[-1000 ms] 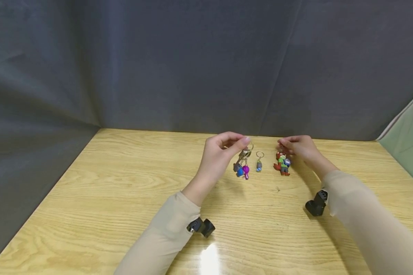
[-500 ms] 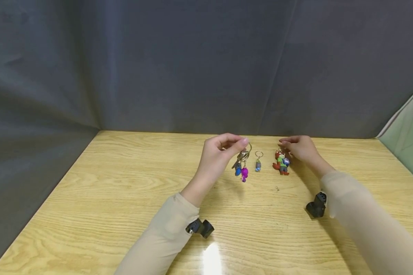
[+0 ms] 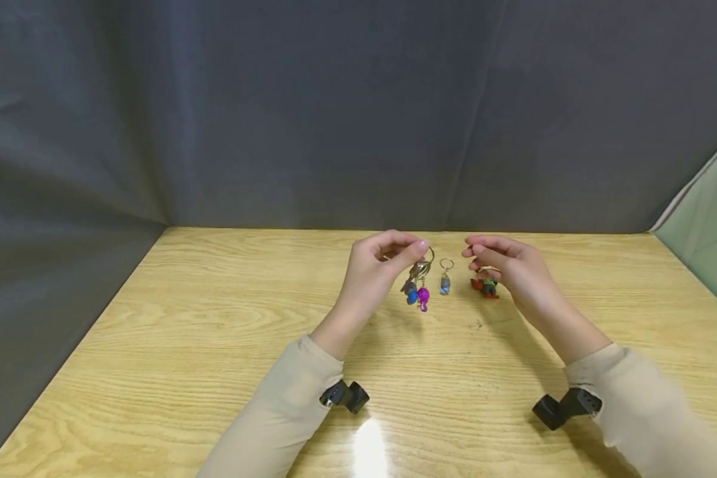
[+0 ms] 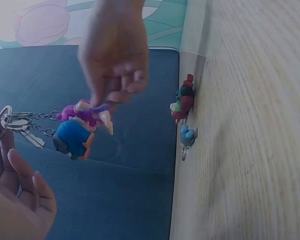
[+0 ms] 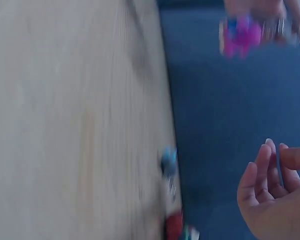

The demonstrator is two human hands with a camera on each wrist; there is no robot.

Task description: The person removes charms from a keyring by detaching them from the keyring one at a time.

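Keys and charms held above the wooden surface

Left hand pinches the key ring, charms (blue, purple) dangling; right hand, fingers loosely curled, hovers empty over the fox keychain lying on the surface.

Your head camera looks forward and down over the bench toward the grey backdrop. Each wrist camera sits close, turned sideways so the bench stands upright. All three views share the hanging keychain bunch.

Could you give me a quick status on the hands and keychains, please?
Left hand pinches key ring, charms dangling. Right hand empty, above fox keychain. Nothing between.
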